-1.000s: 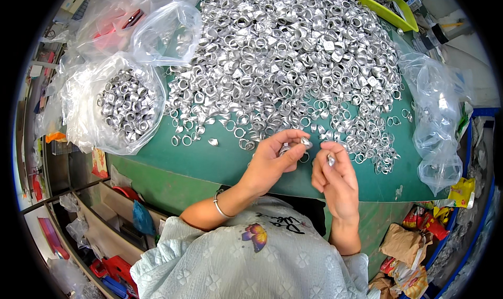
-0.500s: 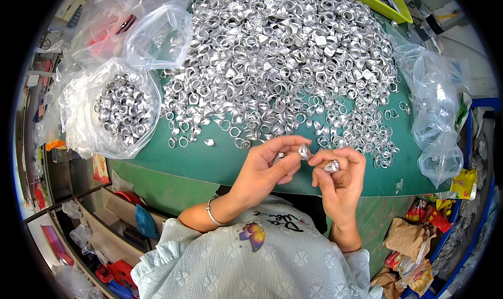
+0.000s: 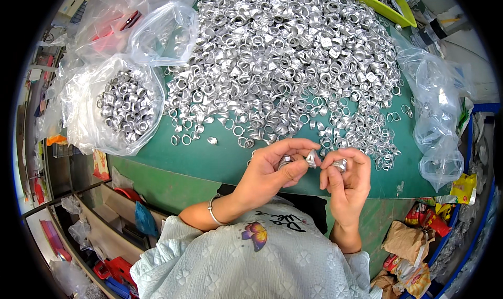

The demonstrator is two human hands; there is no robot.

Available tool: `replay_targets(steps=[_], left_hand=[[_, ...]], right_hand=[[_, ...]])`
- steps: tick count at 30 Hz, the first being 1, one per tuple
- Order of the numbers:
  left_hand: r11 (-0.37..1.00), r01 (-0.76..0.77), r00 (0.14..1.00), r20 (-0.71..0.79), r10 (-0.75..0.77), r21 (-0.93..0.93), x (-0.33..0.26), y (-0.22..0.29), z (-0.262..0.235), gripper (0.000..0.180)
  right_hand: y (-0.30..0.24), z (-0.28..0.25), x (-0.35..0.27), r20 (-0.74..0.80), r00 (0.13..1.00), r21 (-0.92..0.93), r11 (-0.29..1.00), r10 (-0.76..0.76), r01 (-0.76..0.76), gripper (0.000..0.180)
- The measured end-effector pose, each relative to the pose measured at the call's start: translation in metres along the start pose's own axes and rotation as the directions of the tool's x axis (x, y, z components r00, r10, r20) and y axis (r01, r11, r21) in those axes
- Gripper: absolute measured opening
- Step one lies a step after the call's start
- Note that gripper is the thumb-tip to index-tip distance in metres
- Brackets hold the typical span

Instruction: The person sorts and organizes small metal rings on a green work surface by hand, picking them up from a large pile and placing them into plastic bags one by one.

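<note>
My left hand (image 3: 272, 168) pinches a silver ring (image 3: 311, 158) between thumb and fingertips. More silver rings (image 3: 285, 161) are tucked in the curl of its fingers. Close beside it, my right hand (image 3: 346, 176) is closed around another silver ring (image 3: 340, 165), gripped between thumb and bent fingers. Both hands hover over the near edge of the green table (image 3: 194, 163). Just beyond them spreads a large heap of silver rings (image 3: 293, 53), with loose ones scattered along its front.
An open clear plastic bag (image 3: 157, 102) holding several rings stands left of the heap. Other clear bags (image 3: 437, 115) lie on the right. A yellow-green tray (image 3: 387, 6) sits at the far right. Left of my body is an open drawer (image 3: 112, 215); packets and a paper bag (image 3: 406, 240) lie right.
The view has shifted slightly. The ring in my left fingertips has turned upright a little, and the rings in that palm show more. Both hands keep their grip.
</note>
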State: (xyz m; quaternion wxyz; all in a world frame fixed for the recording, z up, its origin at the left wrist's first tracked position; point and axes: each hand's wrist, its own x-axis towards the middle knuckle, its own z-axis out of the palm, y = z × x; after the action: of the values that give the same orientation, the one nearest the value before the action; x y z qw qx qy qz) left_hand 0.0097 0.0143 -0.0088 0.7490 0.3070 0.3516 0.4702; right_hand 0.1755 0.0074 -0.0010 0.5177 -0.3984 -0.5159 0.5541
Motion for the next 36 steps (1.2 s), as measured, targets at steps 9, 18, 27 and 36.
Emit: replay_targets(steps=[9, 18, 27, 36], left_hand=[[0.991, 0.016, 0.997, 0.080, -0.005, -0.135, 0.000, 0.006, 0.003, 0.030], [1.000, 0.019, 0.998, 0.062, -0.020, 0.021, 0.000, -0.002, -0.002, 0.032], [0.771, -0.425, 0.903, 0.161, 0.398, 0.474, -0.005, 0.000, 0.004, 0.068], [0.638, -0.595, 0.804, 0.356, 0.477, 0.490, -0.001, -0.007, 0.001, 0.089]], right_hand=[[0.007, -0.010, 0.024, -0.168, 0.982, -0.491, 0.871, -0.083, -0.010, 0.037], [-0.002, -0.001, 0.016, 0.119, 0.980, -0.498, 0.844, -0.159, 0.197, 0.019], [0.003, 0.003, 0.005, -0.011, 0.999, 0.029, 0.998, 0.050, -0.049, 0.011], [0.002, 0.008, -0.001, 0.003, 1.000, -0.110, 0.994, -0.017, 0.017, 0.013]])
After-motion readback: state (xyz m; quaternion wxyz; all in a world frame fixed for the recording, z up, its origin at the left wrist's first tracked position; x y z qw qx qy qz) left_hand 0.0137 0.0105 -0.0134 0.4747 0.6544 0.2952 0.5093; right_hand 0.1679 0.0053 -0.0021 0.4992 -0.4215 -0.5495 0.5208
